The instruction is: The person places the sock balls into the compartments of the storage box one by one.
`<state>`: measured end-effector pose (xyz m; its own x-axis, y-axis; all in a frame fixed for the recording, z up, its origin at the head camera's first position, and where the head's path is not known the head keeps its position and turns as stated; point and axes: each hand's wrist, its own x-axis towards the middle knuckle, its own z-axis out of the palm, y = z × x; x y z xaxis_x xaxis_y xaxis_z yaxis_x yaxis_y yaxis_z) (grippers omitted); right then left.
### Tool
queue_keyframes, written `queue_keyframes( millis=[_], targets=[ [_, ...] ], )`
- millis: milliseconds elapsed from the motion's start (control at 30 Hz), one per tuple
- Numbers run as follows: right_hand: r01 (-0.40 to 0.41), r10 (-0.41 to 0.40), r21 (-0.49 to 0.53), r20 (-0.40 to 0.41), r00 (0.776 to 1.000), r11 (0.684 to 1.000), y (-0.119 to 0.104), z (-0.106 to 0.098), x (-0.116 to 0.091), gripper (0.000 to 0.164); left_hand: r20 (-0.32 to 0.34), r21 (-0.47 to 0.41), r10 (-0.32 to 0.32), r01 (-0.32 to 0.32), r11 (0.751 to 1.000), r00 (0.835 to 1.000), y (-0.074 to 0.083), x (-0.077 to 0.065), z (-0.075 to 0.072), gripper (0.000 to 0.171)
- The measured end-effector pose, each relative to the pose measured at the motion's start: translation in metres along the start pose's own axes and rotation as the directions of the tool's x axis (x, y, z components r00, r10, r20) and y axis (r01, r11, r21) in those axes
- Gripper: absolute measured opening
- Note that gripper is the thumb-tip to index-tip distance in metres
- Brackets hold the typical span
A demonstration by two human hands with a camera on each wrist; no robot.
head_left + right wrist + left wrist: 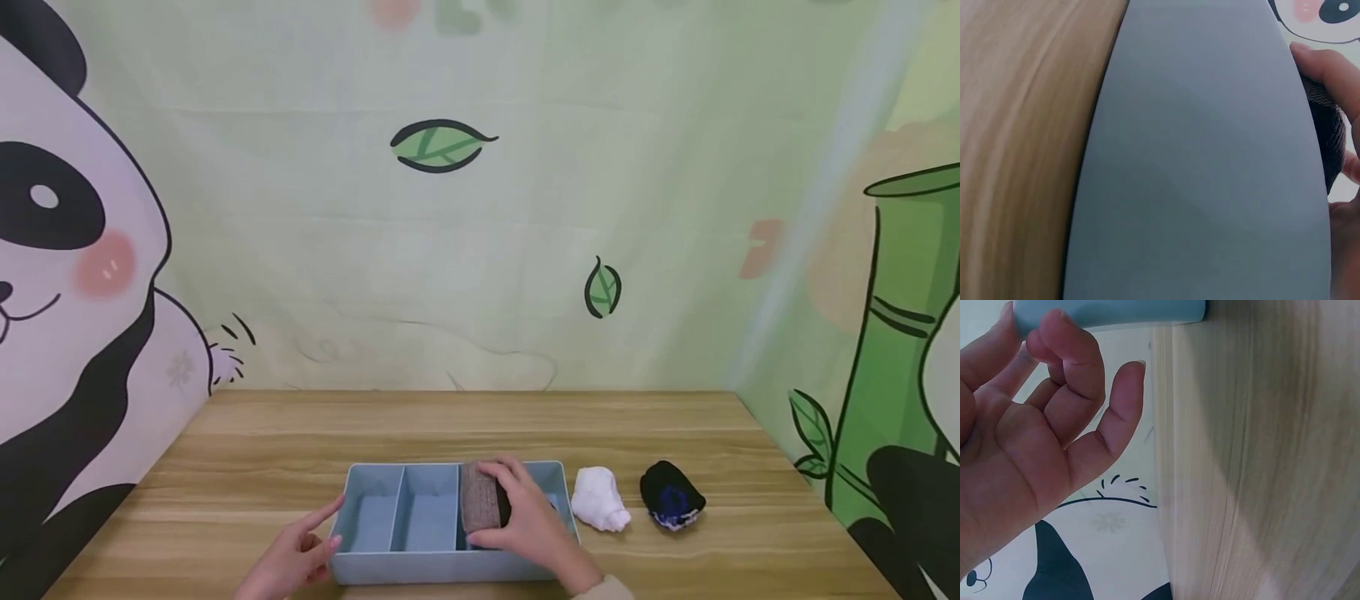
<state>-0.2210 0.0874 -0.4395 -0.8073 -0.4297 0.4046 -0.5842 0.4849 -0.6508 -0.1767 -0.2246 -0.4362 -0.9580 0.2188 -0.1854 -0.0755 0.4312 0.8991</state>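
A pale blue divided box (420, 569) stands on the wooden table. My right hand (528, 521) grips a rolled brown sock bundle (480, 498) over the right part of the box, thumb at the near side and fingers at the far side. Its dark end shows beneath my fingers; in the right wrist view the box's wall (1197, 156) hides much of this hold. At the box's left end, my left hand (288, 554) touches the wall with index finger and thumb, holding nothing. The left wrist view shows its other fingers (1079, 378) loosely bent below the box.
Right of the box lie a white sock bundle (600, 500), close to the wall, and a black one with blue patterning (671, 497) farther right. Two left compartments of the box show bare floors. Behind the table (285, 425) hangs a printed panda cloth (525, 208).
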Motion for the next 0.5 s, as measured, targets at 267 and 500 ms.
queue_keyframes(
  millis=[267,500],
  targets=[
    [-0.037,0.039,-0.089,0.027,0.999,0.995,0.0023,0.0053,0.0001,0.072,0.002,0.004,0.002,-0.002,1.000,1.000,0.0008,0.0008,-0.0007,0.060],
    [-0.074,0.079,-0.081,0.058,0.995,0.994,0.0037,0.0060,0.0017,0.072,-0.015,-0.022,-0.032,0.032,0.999,0.999,0.0007,0.0002,0.0002,0.059]
  ],
)
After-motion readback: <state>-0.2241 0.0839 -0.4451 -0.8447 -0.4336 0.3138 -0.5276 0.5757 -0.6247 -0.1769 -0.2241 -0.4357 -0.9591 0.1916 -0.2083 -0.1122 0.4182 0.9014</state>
